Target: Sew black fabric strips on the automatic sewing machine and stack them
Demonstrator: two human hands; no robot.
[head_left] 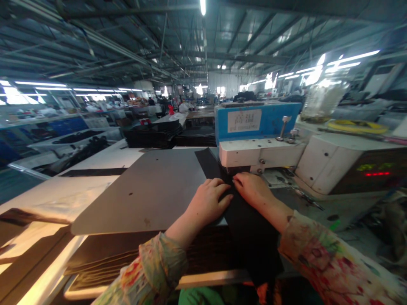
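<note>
Two hands at centre frame press flat on a black strip (241, 212): left hand (208, 201) open, palm down, right hand (252, 190) with fingertips pinning its edge under the machine (259, 150). The strip lies on a grey sheet (149, 190) over the bench (95, 163). Feeding looks underway; next calls for steady, aligned guiding.

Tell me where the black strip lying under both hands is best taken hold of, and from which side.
Probably the near end of the black strip, where it hangs over the table edge: both faces are free there, so a pinch from the person's side works. Farther up it lies flat beneath the left hand and right hand, running under the machine head.
</note>
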